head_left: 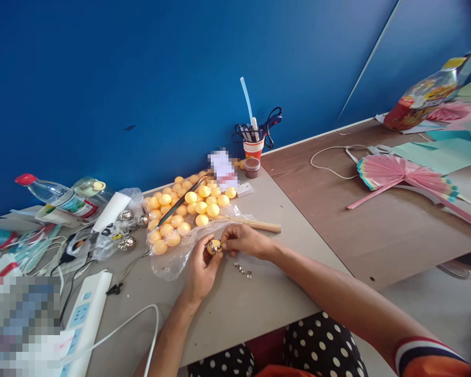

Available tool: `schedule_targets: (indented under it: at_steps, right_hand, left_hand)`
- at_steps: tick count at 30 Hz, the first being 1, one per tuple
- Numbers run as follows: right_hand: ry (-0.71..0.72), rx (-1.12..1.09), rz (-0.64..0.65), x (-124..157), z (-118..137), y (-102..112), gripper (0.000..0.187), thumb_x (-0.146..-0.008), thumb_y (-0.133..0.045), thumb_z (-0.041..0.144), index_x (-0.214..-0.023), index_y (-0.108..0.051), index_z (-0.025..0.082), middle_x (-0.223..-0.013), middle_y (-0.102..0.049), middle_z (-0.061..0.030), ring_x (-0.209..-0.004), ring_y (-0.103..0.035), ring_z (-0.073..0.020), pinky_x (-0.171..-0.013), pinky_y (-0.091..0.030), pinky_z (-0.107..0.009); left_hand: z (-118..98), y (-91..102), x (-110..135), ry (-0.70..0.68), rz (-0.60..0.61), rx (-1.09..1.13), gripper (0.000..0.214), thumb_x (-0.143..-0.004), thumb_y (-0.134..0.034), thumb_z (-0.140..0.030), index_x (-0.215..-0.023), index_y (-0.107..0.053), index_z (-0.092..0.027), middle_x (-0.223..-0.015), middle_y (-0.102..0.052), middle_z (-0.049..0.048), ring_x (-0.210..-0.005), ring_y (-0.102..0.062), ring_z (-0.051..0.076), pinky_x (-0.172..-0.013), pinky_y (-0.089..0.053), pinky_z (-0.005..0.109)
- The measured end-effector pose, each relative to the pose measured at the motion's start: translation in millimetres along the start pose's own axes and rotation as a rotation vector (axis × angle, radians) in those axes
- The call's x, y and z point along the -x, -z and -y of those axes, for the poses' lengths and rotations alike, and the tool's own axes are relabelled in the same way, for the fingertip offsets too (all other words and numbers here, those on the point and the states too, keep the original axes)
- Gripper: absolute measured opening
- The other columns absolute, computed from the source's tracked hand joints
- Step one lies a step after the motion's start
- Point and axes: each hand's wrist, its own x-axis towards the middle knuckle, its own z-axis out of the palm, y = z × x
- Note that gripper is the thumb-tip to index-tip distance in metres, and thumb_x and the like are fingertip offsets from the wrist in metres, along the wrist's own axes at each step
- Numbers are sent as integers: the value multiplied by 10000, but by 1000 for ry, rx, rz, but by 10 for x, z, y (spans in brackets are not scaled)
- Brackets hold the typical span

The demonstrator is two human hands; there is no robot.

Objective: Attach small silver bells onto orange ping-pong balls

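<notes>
My left hand [200, 272] holds an orange ball [213, 247] partly covered with small shiny silver pieces. The fingers of my right hand [241, 241] are pinched together at the ball's right side; what they hold, if anything, is too small to make out. Just below that hand, a few loose silver pieces [242, 269] lie on the grey table [282, 293]. Behind both hands, several plain orange balls [180, 209] fill and surround a clear plastic bag [172, 267]. Several balls covered in silver [127, 243] lie to the left of the bag.
A bundle of wooden sticks [262, 225] lies behind my right hand. A paper cup [253, 148] holds pens and a blue glue gun [272, 123]. On the left are a power strip [88, 309], cables and a bottle [63, 199]. Pink paper fans [404, 175] lie to the right.
</notes>
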Motion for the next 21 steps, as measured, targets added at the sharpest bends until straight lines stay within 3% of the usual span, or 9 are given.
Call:
schedule_targets:
  at_steps: [8,21]
  right_hand:
    - [5,24,31,6,3,27,110,-716,-633,230,-672,-569,153,-560,-561,30,-509,-474,-78,-520,-363,-214]
    - [-69,178,-112,15,7,-91,103,-741,-544,109,-661,-535,172,-510,-550,41,-487,-486,-86,-502,-378,-206]
  left_hand:
    - [18,9,6,9,27,-18,438,-817,-674,-363,-1214,-568,-210,-1081,-643,104,-1004,-631,258,-868,-530,413]
    - [-25,-14,10,-42,-8,-80,389,-815,-664,-333,-1172,-579,-205,-1023,-654,88,-924,-647,225,-837,-537,380]
